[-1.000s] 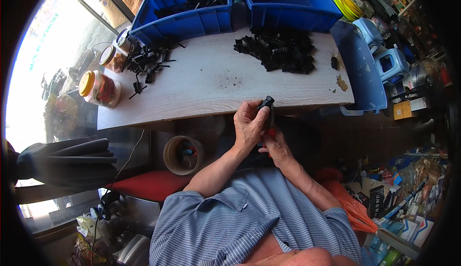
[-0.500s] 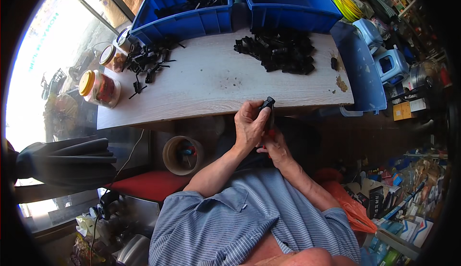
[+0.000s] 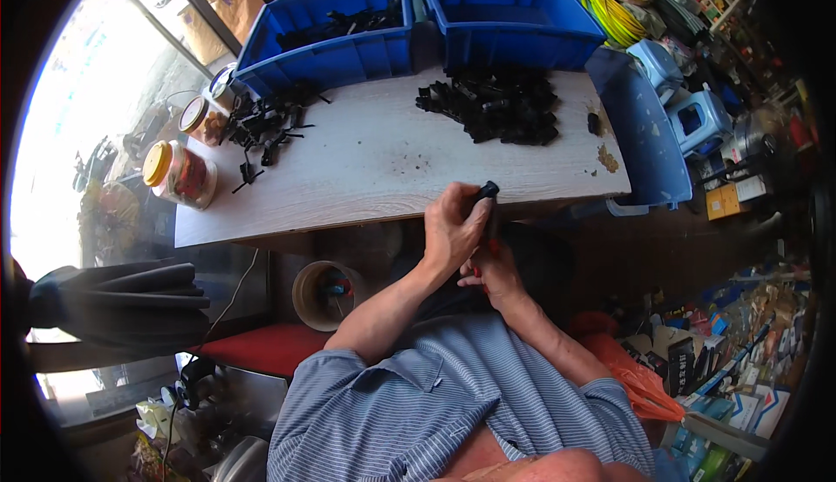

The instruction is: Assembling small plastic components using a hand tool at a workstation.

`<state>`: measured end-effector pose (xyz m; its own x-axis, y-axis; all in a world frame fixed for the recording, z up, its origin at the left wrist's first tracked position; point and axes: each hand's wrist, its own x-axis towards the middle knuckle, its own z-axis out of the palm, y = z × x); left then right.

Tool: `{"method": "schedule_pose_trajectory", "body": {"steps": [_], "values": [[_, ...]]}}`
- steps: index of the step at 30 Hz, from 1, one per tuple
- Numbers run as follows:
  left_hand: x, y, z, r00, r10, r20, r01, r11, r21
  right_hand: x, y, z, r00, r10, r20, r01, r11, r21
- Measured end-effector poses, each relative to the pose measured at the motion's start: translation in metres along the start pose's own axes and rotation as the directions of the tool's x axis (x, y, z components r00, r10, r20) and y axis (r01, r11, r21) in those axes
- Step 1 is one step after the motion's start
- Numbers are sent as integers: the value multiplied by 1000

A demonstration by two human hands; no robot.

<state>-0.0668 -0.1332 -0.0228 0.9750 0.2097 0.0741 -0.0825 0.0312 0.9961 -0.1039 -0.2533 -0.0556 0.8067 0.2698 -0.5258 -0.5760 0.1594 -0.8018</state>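
Observation:
Just off the table's front edge, my left hand (image 3: 451, 231) pinches a small black plastic part (image 3: 488, 189) between thumb and fingers. Below and to the right of it, my right hand (image 3: 498, 271) is closed around a hand tool with red handles (image 3: 494, 245). The tool's upper end reaches up toward the black part; its tip is hard to make out behind my left fingers. Beyond my hands, a large heap of similar black parts (image 3: 501, 107) lies on the right of the table, and a smaller heap with thin stems (image 3: 261, 129) lies on the left.
Two blue bins (image 3: 326, 64) (image 3: 522, 47) stand along the table's (image 3: 366, 168) far side; the left one holds black parts. Lidded jars (image 3: 181, 175) line the left edge. One loose black piece (image 3: 594, 123) lies at the right. A round bucket (image 3: 324, 295) stands below the table.
The view has shifted slightly, so the table and bins sit a little differently. The black part in my left hand has turned a little; both hands keep their hold.

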Motion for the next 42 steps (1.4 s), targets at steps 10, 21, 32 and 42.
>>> {"method": "schedule_pose_trajectory", "body": {"steps": [10,21,32,42], "values": [[113,38,-9,771,629,-100,-556,741,376,-5,-14,-13,990,-63,-125,81,987,142],[51,11,-287,710,583,-396,336,214,917,-9,-15,-12,997,-49,-61,56,992,112],[24,18,-243,661,717,-219,-8,299,954,3,-9,-9,993,-101,-65,109,985,133],[29,13,-12,809,438,392,-585,544,601,-5,-11,-15,994,-43,-105,59,987,147]]}}
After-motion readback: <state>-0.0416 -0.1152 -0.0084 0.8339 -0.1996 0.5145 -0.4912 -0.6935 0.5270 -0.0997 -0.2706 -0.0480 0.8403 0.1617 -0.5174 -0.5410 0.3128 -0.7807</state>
